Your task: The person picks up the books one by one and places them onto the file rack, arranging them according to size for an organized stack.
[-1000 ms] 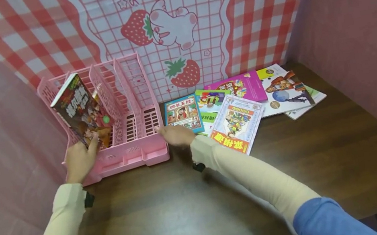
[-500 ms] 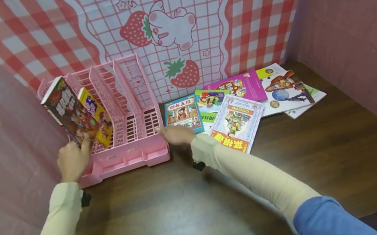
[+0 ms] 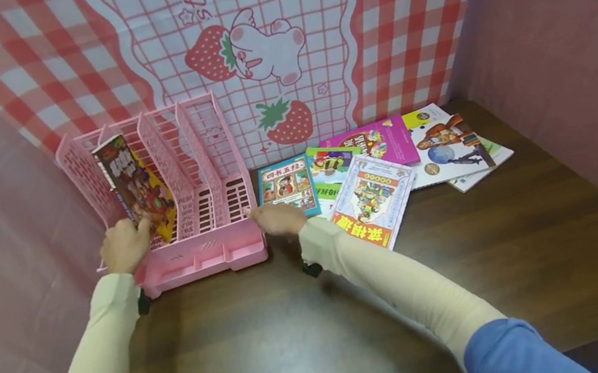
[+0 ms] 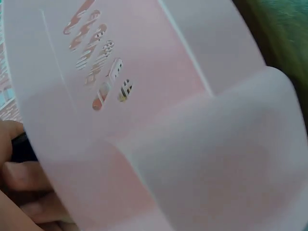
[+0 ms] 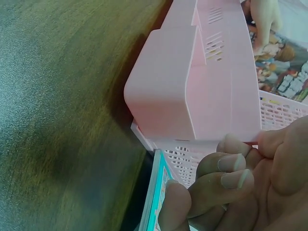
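A: How far along?
B: Early to midway, I judge: two books stored, several out. In the pink openwork plastic rack (image 3: 248,255) are the dark-brown paperback with pale lettering (image 3: 132,179), tilted, and the thin bright-yellow book (image 3: 168,222), mostly hidden behind it.
A: Grips?
B: The left hand (image 3: 125,246) pinches the dark-brown paperback low down, at the rack's front; its placing looks unfinished. The right hand (image 3: 279,218) pinches the front right rim, other fingers curled (steadying the rack, presumably).
A: Compartments?
B: Both books are in the left part; exact slot of the dark one, cannot tell. The two right-hand compartments show slotted floors. A shallow partitioned tray runs along the front.
A: Remaining?
B: At least six lie overlapping on the brown wooden table (image 3: 461,265): blue-bordered book (image 3: 274,177), green-and-white book (image 3: 331,165), lilac-white book with a yellow title band (image 3: 372,195), magenta book (image 3: 393,140), white book with a blue globe (image 3: 445,155), and a pale-green-edged one (image 3: 495,158) beneath it.
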{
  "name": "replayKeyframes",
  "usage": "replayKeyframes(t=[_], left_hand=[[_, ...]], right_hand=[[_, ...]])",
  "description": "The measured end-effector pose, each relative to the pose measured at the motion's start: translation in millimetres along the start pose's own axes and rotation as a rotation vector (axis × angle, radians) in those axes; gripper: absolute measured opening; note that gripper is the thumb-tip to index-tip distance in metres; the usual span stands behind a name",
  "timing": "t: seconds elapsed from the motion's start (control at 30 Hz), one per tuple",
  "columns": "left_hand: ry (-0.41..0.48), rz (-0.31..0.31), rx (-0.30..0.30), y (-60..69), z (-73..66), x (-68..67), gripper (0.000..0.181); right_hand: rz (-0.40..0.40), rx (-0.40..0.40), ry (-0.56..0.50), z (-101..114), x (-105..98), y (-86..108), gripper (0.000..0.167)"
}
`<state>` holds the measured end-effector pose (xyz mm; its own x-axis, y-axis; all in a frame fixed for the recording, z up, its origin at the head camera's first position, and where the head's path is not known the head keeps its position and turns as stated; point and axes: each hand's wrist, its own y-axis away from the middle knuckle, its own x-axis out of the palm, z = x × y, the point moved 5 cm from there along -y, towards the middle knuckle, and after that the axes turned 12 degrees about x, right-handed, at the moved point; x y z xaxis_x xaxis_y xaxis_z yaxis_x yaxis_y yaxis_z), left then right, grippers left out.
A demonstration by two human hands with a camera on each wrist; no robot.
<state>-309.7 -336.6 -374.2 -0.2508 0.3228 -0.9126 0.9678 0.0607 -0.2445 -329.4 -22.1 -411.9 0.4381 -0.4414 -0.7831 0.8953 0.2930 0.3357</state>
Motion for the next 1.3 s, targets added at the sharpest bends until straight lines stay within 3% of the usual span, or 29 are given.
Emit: replayKeyframes(t=[0.07, 0.2, 0.3, 0.43, 0.57, 0.73, 0.8, 1.03, 1.17, 1.3], left_hand=[[-0.001, 0.017, -0.001, -4.0, -0.6, 2.7, 0.066], [0.011, 0.088, 0.056, -11.7, -8.8, 7.2, 0.071], [0.054, 0.104, 0.076, -16.6, -16.7, 6.7, 0.062], [0.097, 0.014, 0.062, -20.9, -23.7, -2.4, 0.05], [0.106, -0.075, 0.083, -23.4, -28.6, -9.2, 0.051], [0.148, -0.177, 0.03, -22.1, -26.9, -7.1, 0.05], [0.154, -0.188, 0.016, -23.5, -26.2, -4.6, 0.049], [0.073, -0.049, -0.009, -26.0, -16.3, 5.5, 0.053], [0.048, -0.002, -0.064, -28.2, -9.2, 7.0, 0.061], [0.081, 0.018, -0.068, -30.1, -5.8, 8.9, 0.062]], right_hand=[[0.001, 0.007, -0.005, 0.7, 0.8, 0.3, 0.068], [-0.008, -0.001, 0.003, 1.3, 0.5, 0.8, 0.066], [-0.012, -0.006, 0.003, 0.8, -0.6, 0.3, 0.064], [-0.02, -0.036, 0.034, 2.1, -1.4, -0.1, 0.066], [-0.02, -0.054, 0.054, 2.4, -2.0, -0.3, 0.068], [0.001, -0.063, 0.046, 2.3, -3.8, 1.1, 0.066], [0.003, -0.071, 0.05, 2.7, -6.4, 1.9, 0.067], [0.01, -0.092, 0.077, 5.6, -10.5, 1.6, 0.063], [0.009, -0.07, 0.061, 3.2, -12.0, 0.4, 0.066], [0.018, -0.078, 0.044, 4.0, -11.0, 0.4, 0.069]])
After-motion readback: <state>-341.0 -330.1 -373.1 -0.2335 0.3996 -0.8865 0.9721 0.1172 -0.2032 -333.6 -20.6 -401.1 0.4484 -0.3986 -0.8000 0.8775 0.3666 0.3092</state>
